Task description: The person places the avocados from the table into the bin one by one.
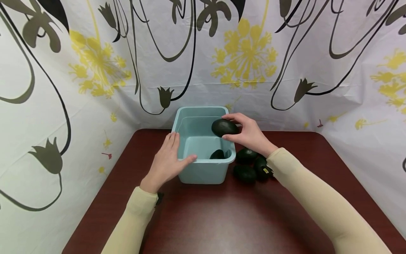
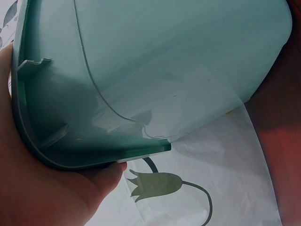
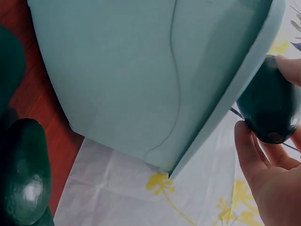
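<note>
Above the right side of a light blue plastic bin, my right hand holds a dark green avocado between thumb and fingers. The right wrist view shows the stem end of this avocado, outside the bin's rim as seen from there. My left hand rests on the bin's near left corner, fingers extended along the left rim and thumb over the front rim. Inside the bin, another avocado lies near the front right corner, partly hidden by the front wall.
Several avocados lie grouped on the table just right of the bin, one bearing a small yellow sticker. The dark red wooden table is backed by a white cloth with flower patterns, close behind the bin.
</note>
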The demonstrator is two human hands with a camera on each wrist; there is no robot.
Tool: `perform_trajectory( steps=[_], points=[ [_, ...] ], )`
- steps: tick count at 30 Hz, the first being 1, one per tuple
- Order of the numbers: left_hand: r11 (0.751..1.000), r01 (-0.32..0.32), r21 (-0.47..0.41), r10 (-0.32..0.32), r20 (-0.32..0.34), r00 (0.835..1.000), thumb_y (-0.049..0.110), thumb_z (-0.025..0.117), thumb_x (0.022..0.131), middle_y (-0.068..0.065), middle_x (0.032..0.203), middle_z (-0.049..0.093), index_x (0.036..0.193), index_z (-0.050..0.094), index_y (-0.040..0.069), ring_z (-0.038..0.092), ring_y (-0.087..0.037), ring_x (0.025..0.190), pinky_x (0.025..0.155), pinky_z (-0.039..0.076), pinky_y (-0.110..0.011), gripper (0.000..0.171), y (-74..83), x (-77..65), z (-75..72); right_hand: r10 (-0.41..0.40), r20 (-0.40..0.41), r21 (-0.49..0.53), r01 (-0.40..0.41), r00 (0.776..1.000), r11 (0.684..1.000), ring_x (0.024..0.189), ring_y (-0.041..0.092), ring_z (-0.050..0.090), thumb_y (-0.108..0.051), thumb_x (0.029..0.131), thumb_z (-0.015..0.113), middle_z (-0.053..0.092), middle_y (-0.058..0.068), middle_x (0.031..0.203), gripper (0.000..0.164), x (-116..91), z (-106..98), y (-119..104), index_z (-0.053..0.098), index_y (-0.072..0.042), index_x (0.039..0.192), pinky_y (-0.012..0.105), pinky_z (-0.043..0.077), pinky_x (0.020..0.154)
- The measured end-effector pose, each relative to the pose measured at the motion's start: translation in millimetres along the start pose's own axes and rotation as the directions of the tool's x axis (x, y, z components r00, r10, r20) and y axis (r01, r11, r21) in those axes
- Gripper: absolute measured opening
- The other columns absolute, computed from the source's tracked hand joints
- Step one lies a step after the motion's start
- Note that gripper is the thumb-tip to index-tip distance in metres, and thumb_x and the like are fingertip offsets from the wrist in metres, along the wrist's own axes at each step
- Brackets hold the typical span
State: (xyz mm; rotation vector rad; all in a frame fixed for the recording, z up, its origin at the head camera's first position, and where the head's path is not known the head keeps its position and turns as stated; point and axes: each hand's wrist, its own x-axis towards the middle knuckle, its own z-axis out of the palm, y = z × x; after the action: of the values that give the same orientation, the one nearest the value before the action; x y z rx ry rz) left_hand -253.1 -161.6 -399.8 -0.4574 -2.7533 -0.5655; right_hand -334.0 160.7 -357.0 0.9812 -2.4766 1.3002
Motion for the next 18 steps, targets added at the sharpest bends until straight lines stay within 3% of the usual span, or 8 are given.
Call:
perform_trajectory(
  steps=[10,18],
  points=[
    [1.000,-0.002,0.001,0.002,0.002,1.000,0.087,0.038,0.085,-0.017,0.165,0.020,0.158,0.022,-0.002,0.014,-0.029,0.152,0.113,0.034,-0.049,0.116,-0.7,0.5,0.8,-0.012,0.039,-0.044,0.013,0.999,0.999,0.111,0.010,0.054,-0.041,0.083,0.083,0.053,-0.016,0.132,0.062,13,13,3,0.058,-0.031,0.139,0.038,0.053,0.084],
    [1.000,-0.007,0.003,0.007,0.001,1.000,0.086,0.038,0.085,-0.017,0.165,0.019,0.158,0.022,-0.003,0.014,-0.029,0.152,0.114,0.033,-0.049,0.116,-0.9,0.9,-0.2,-0.017,0.067,-0.101,0.023,0.998,0.995,0.116,0.011,0.052,-0.042,0.083,0.082,0.051,-0.016,0.135,0.063,19,17,5,0.058,-0.029,0.140,0.040,0.051,0.088]
  ],
)
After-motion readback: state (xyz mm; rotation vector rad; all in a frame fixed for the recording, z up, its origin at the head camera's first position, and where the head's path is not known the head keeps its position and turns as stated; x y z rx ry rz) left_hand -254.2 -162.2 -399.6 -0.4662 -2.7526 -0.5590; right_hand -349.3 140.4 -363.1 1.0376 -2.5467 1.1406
